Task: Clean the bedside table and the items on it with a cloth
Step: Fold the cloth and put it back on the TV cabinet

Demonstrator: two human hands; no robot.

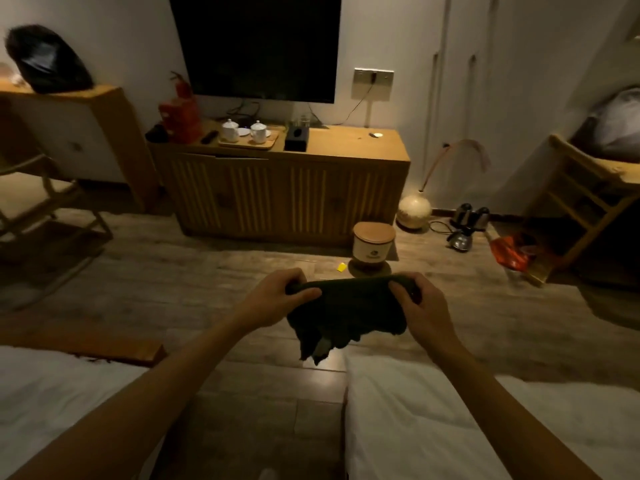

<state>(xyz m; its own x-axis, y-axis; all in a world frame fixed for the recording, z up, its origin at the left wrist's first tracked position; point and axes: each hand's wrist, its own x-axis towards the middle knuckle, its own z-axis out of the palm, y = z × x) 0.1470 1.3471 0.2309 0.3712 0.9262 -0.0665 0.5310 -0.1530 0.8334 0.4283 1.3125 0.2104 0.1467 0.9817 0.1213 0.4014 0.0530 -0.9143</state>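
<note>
**Operator:** Report finger state, both hands.

**Observer:** Left hand [280,294]: fingers curled over the top edge of the cloth [346,313], thumb laid along its near face, clamping the left end. Right hand [420,299]: same grip on the right end, thumb pressed on the near face. The cloth is dark, stretched level between the two hands, with its lower edge hanging loose and ragged.

**Operator:** Arm pose?

**Observer:** Both forearms are bare and extend forward from the bottom corners, converging toward the middle. The hands are held in the air, above the floor [156,282].

**Operator:** Surface and room?

**Observer:** Wood plank floor. White bedding lies at lower left [52,393] and lower right [467,427], with a gap of floor between. A lidded bin [373,244] stands on the floor just beyond the cloth. Behind it, a slatted wooden cabinet [280,199] carries a tray with white lidded cups [249,138] and a black tissue box [296,138]. A dark television [256,43] hangs above. The room is dim.
</note>
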